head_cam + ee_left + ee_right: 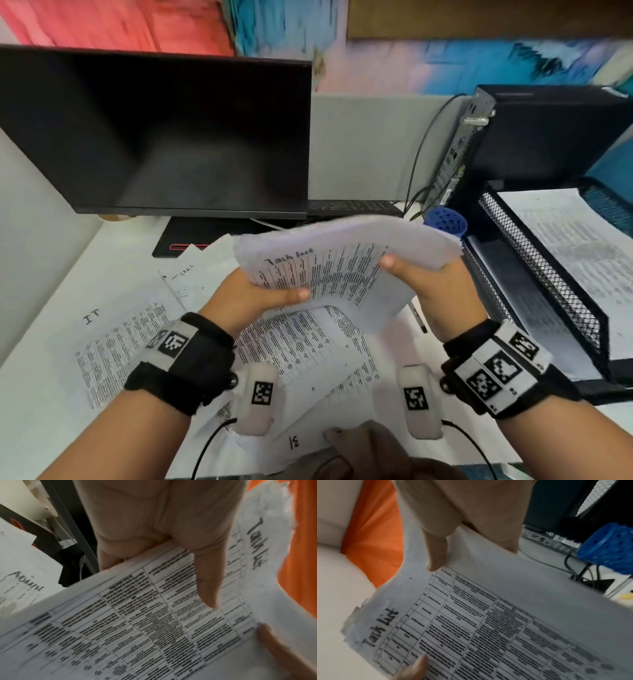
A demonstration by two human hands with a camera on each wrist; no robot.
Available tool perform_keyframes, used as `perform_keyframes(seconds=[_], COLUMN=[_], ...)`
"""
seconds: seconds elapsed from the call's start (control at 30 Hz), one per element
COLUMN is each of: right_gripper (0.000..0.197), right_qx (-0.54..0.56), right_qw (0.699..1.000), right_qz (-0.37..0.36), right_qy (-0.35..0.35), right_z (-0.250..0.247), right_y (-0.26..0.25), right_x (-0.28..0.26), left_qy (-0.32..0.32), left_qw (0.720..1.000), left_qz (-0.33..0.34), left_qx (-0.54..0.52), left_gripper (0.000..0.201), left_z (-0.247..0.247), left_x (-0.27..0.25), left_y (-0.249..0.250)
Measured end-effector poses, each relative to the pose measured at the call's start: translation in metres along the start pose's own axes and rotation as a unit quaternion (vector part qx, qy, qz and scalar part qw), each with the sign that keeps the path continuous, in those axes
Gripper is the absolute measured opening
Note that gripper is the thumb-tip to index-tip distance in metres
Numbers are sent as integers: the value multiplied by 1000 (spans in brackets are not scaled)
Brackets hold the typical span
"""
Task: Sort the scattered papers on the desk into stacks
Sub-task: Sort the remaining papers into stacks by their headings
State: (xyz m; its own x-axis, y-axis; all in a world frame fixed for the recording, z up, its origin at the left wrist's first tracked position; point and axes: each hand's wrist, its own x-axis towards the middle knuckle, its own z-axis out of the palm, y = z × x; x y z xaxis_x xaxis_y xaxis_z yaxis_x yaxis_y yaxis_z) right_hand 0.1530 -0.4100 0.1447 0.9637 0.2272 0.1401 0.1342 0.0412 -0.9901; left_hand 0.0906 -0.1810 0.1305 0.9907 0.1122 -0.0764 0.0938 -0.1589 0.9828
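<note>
Both hands (246,294) grip bowed "Task List" sheaf (342,263)

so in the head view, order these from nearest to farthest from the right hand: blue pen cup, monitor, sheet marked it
1. Blue pen cup, just beyond the right hand, by the mesh tray.
2. Sheet marked IT, flat on the desk, far left.
3. Monitor, standing at the back left.

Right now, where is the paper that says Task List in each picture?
Head: the Task List paper is in the middle, held up by the left hand and right hand.
Left wrist: it fills the lower right.
Right wrist: it fills the lower middle.
Shared landmark: the handwritten title.
</note>
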Motion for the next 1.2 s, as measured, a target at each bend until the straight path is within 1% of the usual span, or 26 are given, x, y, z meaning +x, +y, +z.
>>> perform_keyframes(seconds=[0.13, 0.2, 0.3, 0.37, 0.47, 0.57, 0.63, 0.7, 0.77, 0.83, 0.9, 0.97, 1.0, 1.1, 1.2], right_gripper=[30, 33, 41, 41, 35, 41, 43, 43, 43, 39, 36, 35, 36, 46, 39], right_qx=[18, 12, -47, -76, -125, -79, -36, -28, -42, -68, -98, -107, -104, -85, -70], right_qw=[999, 998, 998, 995, 988, 991, 994, 994, 991, 985, 978, 974, 973, 977, 976], right_qz=[-21, -22, 8, 33, 69, 97, 98, 102, 126, 158, 186, 201, 203, 195, 205], right_qy=[40, 50, 52, 54, 54, 44, 37, 25, 13, 8, 6, 7, 12, 1, -32], right_z=[5, 4, -1, -4, -5, -3, -2, -3, -3, -2, -1, -2, -4, -12, -25], right_y=[-11, -9, 10, 27, 47, 56, 56, 56, 62, 72, 78, 82, 83, 83, 88], right_x=[8, 10, 11, 10, 8, 5, 2, -1, -4, -7, -8, -8, -8, -9, -15], left_qy=[52, 70, 119, 136, 129, 116, 136, 142, 126, 111, 110, 125, 136, 165, 190], left_qw=[998, 997, 993, 990, 990, 991, 988, 987, 989, 991, 990, 988, 986, 983, 980], left_qz=[17, 21, -18, -41, -57, -56, -48, -42, -52, -68, -82, -88, -87, -64, -26], left_qx=[-7, -11, -9, -8, 10, -20, -52, -62, -54, -40, -31, -27, -27, -36, -55], left_gripper=[40, 35, 28, 22, 23, 26, 25, 26, 28, 28, 20, 12, 10, 13, 17], left_z=[3, 2, -1, -1, 5, 17, 21, 23, 26, 29, 31, 29, 27, 21, 21], left_x=[1, 2, 3, 2, -3, -6, -5, -5, -5, -5, -5, -4, -3, 1, 3], left_y=[6, 6, -12, -30, -48, -52, -54, -57, -62, -66, -67, -67, -67, -62, -46])
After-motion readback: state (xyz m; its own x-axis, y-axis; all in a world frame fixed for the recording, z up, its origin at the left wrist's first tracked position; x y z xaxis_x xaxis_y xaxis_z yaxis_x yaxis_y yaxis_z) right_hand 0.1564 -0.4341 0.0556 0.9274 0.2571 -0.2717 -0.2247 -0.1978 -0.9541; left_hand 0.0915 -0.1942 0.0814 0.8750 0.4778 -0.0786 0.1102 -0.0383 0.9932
